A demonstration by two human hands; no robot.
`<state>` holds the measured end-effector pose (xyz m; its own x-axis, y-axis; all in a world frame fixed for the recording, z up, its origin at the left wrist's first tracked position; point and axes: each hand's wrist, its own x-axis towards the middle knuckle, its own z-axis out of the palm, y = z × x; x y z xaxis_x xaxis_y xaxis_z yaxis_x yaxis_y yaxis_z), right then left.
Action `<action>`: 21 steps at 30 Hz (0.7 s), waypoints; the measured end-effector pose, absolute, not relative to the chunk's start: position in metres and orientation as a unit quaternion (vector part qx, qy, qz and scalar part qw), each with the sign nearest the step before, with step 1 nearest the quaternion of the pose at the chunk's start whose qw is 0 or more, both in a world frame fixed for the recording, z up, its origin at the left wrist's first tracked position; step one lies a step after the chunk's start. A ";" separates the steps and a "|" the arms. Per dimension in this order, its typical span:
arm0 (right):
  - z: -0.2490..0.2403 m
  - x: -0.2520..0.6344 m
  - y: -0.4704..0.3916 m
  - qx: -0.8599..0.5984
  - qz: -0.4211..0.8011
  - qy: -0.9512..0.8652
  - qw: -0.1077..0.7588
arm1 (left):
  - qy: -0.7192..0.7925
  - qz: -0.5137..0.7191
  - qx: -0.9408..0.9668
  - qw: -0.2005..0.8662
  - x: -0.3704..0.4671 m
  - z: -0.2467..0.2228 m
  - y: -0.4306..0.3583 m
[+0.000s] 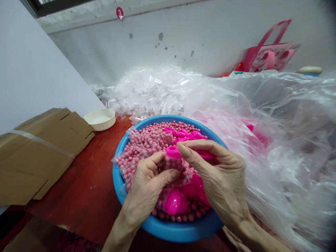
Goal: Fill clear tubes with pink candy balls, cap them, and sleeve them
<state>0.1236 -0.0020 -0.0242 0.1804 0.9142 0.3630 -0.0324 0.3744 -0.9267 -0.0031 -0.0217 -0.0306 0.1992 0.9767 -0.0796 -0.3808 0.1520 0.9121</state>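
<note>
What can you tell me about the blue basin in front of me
The blue basin is a round, shallow bowl of what looks like smooth plastic, sitting upright on the red-brown table. It is filled with small pink beads, a few little clear bags of beads and bright pink plastic parts. The left hand and right hand work over it, pinching a small bag. Crumpled clear plastic sheeting lies against its right side.

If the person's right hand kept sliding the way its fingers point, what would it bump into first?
The right hand points left toward the left hand. It would probably first meet the small clear bag of pink beads both hands pinch, then the left thumb, though depth is hard to judge.
</note>
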 end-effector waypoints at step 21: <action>-0.018 0.134 0.003 -0.439 0.398 -0.566 0.574 | 0.333 0.485 0.372 0.718 -0.010 -0.029 -0.026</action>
